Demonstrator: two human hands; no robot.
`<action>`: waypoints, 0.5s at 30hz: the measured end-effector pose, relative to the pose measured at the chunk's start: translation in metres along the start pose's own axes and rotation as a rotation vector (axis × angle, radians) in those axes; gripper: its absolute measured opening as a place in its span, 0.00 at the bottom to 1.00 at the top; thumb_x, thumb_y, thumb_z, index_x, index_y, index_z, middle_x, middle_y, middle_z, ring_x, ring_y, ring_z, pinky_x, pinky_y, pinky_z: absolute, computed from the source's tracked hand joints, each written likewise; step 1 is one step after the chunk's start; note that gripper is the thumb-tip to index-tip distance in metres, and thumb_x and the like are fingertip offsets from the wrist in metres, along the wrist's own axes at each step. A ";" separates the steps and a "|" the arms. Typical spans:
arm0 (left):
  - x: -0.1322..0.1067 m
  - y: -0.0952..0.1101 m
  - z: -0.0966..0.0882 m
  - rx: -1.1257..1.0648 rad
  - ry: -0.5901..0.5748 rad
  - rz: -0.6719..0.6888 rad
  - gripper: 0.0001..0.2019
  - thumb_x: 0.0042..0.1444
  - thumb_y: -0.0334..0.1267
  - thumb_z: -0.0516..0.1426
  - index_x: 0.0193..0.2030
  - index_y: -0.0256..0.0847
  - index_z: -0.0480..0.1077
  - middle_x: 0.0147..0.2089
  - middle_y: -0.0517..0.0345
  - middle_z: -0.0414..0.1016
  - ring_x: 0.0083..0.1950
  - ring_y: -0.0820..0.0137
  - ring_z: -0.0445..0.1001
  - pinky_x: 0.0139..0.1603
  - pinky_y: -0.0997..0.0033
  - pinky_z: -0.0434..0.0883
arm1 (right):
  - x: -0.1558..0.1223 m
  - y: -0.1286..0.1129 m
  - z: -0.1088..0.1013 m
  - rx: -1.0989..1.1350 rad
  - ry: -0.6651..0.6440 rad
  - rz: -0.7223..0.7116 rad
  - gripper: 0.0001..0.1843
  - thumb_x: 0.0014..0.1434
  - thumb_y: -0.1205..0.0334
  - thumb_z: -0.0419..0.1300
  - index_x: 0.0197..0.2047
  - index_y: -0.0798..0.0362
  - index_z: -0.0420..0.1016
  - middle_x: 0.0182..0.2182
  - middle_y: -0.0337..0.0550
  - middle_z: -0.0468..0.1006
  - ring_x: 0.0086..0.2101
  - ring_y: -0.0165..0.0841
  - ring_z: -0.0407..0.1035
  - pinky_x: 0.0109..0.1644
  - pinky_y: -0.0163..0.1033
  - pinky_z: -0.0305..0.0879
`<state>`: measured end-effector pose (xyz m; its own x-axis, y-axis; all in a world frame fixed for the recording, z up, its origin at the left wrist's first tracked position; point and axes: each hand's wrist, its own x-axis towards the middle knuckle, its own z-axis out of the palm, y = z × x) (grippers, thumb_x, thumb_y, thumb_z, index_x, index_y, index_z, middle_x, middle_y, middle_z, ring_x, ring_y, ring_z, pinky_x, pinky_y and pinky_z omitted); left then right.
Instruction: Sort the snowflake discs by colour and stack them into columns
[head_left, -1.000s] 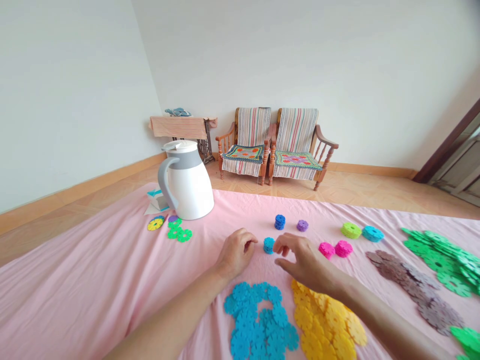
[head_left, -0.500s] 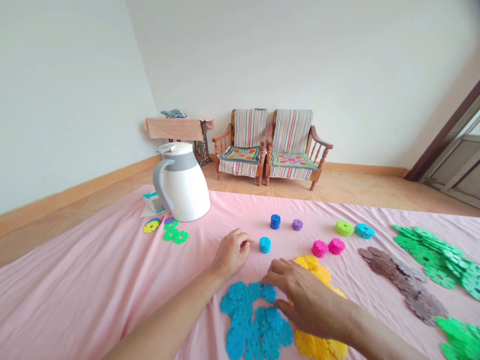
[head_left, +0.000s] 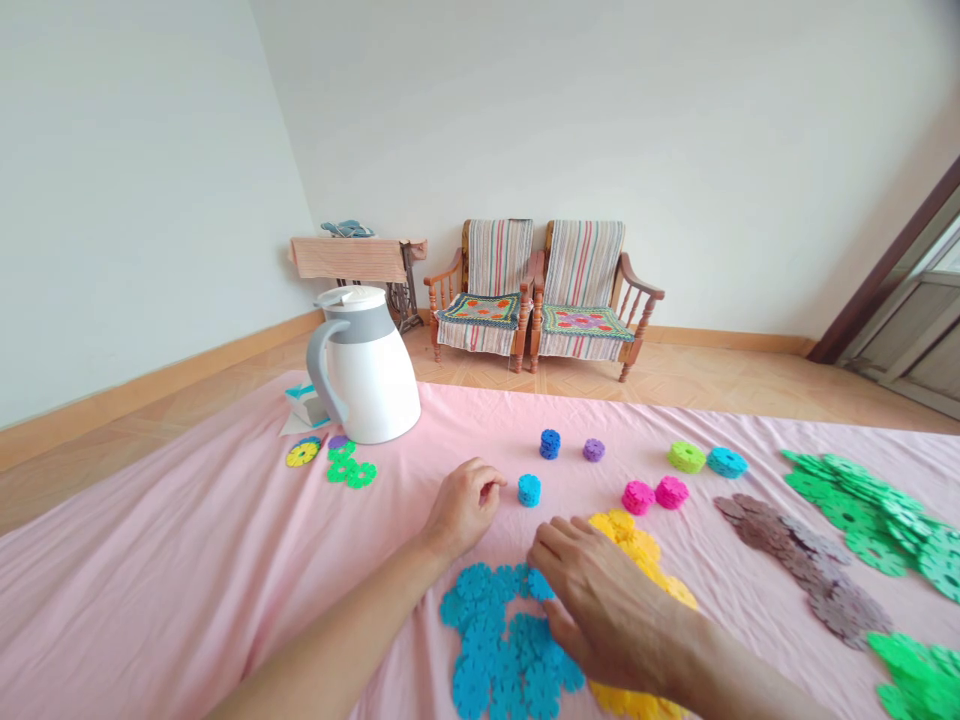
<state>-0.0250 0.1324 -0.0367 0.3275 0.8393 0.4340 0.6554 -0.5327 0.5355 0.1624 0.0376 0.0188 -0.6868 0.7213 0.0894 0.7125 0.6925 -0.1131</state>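
Note:
My left hand point(head_left: 466, 508) rests on the pink cloth with its fingers curled in, and I see nothing in them. Just right of it stands a short stack of light blue flower-shaped plastic discs point(head_left: 529, 490), apart from the fingertips. My right hand point(head_left: 611, 605) reaches over the upper right edge of a loose pile of blue flower discs point(head_left: 487, 640). Its thumb and fingers are apart, around a single blue disc point(head_left: 538, 583) at the pile's edge. Beneath and behind this hand lies a pile of yellow flower discs point(head_left: 626, 535), partly hidden by it.
A white and grey jug point(head_left: 375, 385) stands at the left, near loose green discs point(head_left: 352, 468). Farther back are stacks in dark blue point(head_left: 550, 444), purple point(head_left: 594, 450), pink point(head_left: 638, 497) and lime point(head_left: 686, 457). Brown point(head_left: 806, 570) and green piles point(head_left: 874, 510) lie right.
My right hand has shifted very slightly to the right and down, its thumb still over the blue pile. My left hand and the stacks stay as they were.

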 end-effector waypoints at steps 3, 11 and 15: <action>0.000 0.002 -0.001 -0.019 -0.007 -0.014 0.12 0.51 0.23 0.51 0.33 0.39 0.74 0.35 0.56 0.74 0.37 0.70 0.72 0.39 0.72 0.68 | 0.006 0.010 -0.002 0.080 0.066 0.052 0.06 0.53 0.66 0.54 0.37 0.53 0.68 0.34 0.46 0.71 0.35 0.39 0.64 0.39 0.44 0.60; -0.002 0.002 -0.003 -0.036 -0.025 -0.025 0.12 0.51 0.23 0.51 0.34 0.39 0.74 0.31 0.57 0.71 0.32 0.72 0.69 0.33 0.74 0.66 | 0.046 0.052 0.006 0.131 0.328 0.179 0.08 0.53 0.70 0.53 0.38 0.55 0.66 0.33 0.45 0.70 0.35 0.34 0.66 0.39 0.38 0.61; -0.002 -0.001 -0.001 -0.032 -0.014 -0.019 0.12 0.49 0.22 0.51 0.33 0.39 0.73 0.31 0.58 0.70 0.31 0.72 0.69 0.33 0.74 0.66 | 0.056 0.059 0.007 0.069 0.298 0.168 0.07 0.54 0.67 0.53 0.38 0.55 0.68 0.33 0.45 0.72 0.36 0.36 0.67 0.39 0.39 0.59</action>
<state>-0.0270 0.1308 -0.0372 0.3249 0.8507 0.4133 0.6394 -0.5196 0.5667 0.1647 0.1185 0.0105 -0.4817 0.8044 0.3477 0.7935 0.5687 -0.2167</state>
